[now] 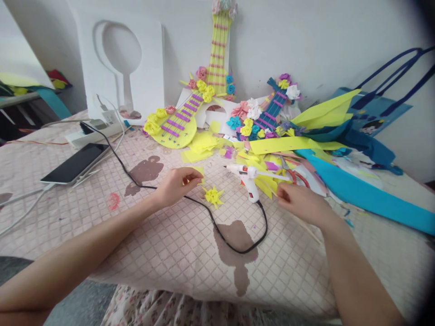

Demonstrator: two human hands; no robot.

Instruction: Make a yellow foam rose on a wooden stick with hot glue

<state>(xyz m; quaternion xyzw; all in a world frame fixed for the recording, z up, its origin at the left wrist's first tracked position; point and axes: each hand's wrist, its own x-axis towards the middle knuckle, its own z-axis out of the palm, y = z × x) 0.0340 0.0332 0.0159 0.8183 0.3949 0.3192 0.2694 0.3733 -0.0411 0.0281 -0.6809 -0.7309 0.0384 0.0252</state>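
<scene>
My left hand [178, 184] is closed in a pinch, with a small piece of yellow crepe paper [200, 170] at its fingertips. Just right of it, a spiky yellow paper flower [214, 196] lies on the tablecloth. My right hand [302, 202] is closed too, its fingers around a thin wooden stick [311, 232] that slants out below the palm. Between the hands a white glue gun [250, 186] lies on its side, a glue stick [273, 175] in its back end. Red-handled scissors [299, 178] sit partly hidden beyond my right hand.
The glue gun's black cord [212, 217] loops across the tablecloth [163, 258] to a power strip [93, 136]. A phone [76, 164] lies at left. Flower-trimmed yellow [180, 129] and blue [272, 113] paper guitars, crepe strips [370, 185] and a white cut-out board [149, 50] stand behind.
</scene>
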